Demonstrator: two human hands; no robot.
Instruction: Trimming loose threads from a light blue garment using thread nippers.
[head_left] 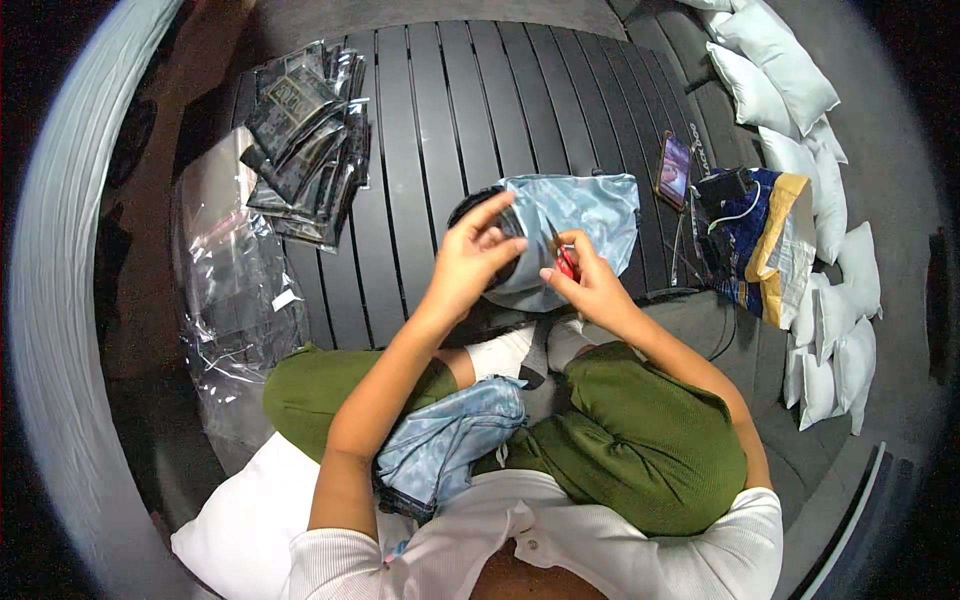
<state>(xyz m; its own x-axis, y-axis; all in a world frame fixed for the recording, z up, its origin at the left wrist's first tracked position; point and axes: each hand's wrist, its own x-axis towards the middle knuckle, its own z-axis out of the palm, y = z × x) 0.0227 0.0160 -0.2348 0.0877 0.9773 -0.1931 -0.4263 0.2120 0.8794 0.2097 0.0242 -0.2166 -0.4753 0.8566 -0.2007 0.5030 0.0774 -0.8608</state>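
Observation:
My left hand is over the dark edge of a light blue, marbled cloth piece on the slatted table. Its thumb and forefinger are bent and apart around that edge, the other fingers curled; I cannot make out a grip. My right hand is closed on small red-handled scissors, whose blades point up and left over the cloth. A second blue cloth piece with a dark border lies bunched in my lap.
Dark packets in clear film are stacked on the dark table. Left of them lie clear plastic bags. A phone rests near the table's right edge beside a blue-and-yellow bag and cables. White pillows line the right side.

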